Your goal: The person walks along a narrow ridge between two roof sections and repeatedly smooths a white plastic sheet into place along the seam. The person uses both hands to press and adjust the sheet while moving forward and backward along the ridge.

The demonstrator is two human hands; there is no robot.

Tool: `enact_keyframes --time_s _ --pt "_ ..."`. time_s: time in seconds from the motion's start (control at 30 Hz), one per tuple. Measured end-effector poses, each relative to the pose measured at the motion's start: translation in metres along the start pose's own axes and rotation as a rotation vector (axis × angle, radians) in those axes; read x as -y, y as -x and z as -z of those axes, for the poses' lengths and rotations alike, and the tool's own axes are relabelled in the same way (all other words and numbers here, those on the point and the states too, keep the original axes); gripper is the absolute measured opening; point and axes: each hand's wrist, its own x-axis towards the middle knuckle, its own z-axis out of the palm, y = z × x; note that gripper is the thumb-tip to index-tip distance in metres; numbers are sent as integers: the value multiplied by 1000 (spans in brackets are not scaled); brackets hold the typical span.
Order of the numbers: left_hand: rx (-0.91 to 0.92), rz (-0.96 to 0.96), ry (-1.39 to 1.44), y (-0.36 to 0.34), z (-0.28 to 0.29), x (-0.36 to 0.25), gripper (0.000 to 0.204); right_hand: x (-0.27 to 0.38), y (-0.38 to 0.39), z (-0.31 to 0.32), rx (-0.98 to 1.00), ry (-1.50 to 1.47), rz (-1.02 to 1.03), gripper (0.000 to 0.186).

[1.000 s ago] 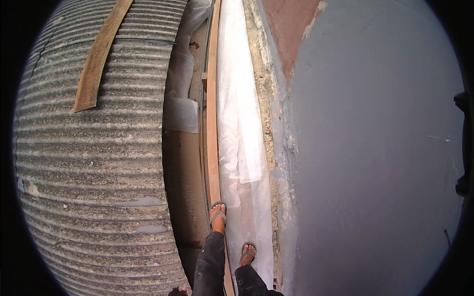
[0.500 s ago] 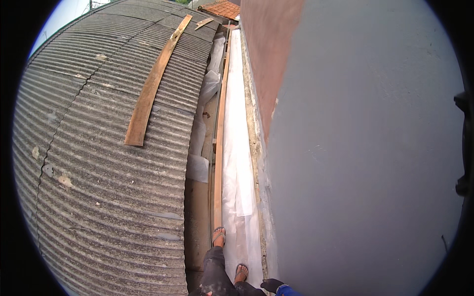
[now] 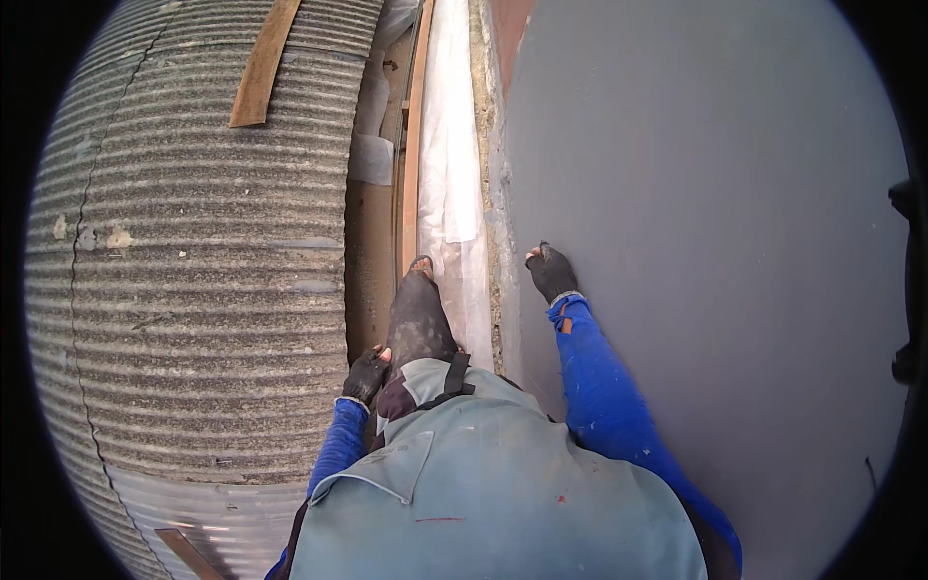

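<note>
My right hand [image 3: 551,271], in a dark fingerless glove and blue sleeve, is open against or just beside the grey wall [image 3: 725,242], fingers slightly bent. My left hand [image 3: 369,375], gloved alike, hangs open beside my dark trouser leg [image 3: 416,319] near the roof edge, fingers loosely bent, with nothing visible in it. My sandalled foot [image 3: 420,266] is at a long wooden beam [image 3: 415,135]. Right of the beam runs a whitish plastic sheet [image 3: 447,145], along a rough ledge [image 3: 491,193] at the wall's foot.
A corrugated roof [image 3: 193,290] fills the left, with a loose wooden plank [image 3: 264,68] on it and a translucent panel [image 3: 242,522] lower down. A narrow gap [image 3: 367,232] with crumpled plastic [image 3: 372,155] and metal rails separates roof from beam.
The view has tipped down onto my body. My shirt and both arms have come into view, and my right hand is now higher, beside the wall.
</note>
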Motion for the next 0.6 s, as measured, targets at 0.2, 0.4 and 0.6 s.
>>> enact_keyframes --time_s 0.2,0.4,0.6 --pt "-29 130 -232 -23 6 104 55 2 4 -6 -94 -80 -32 54" --pt "371 -93 -962 -70 19 184 35 28 -28 -11 2 160 -181 60" --pt "284 -170 -970 -164 33 77 41 100 -151 -6 27 280 -31 62"
